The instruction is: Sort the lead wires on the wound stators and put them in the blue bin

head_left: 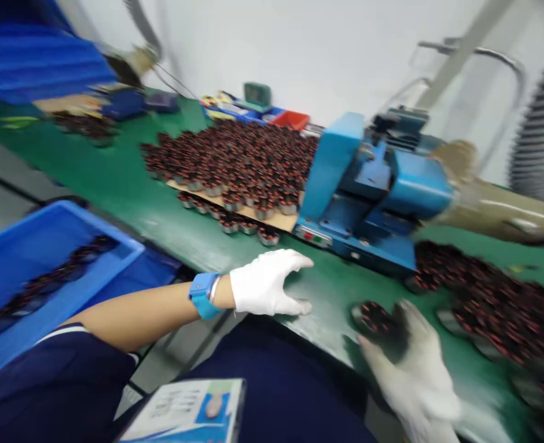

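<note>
Here it is, one round motor core with dark top and copper-red windings [376, 317], sitting on the green-topped desk [170, 227] right in the opening of my white-gloved right hand [415, 369]. Thumb on the near side, fingers on the far side, and it's blurry over there; I can't tell whether they grip the core or only frame it. Over to my white-gloved left hand [267, 284]: nothing in it, thumb and fingers parted, hanging at the near edge of the desk, with a blue watch [202, 286] on the wrist behind it.

Just right of the right hand, I've got a dense pile of similar cores [507, 307]. Beyond the hands, between the two, stands a blue metal machine [332, 166] with red and green buttons. Ahead of the left hand, a short row of cores [268, 235] lines a tan board [281, 219], and a broad crowd of cores [239, 154] covers it. Left of that hand, lower down, a blue plastic crate [119, 267] holds more.
</note>
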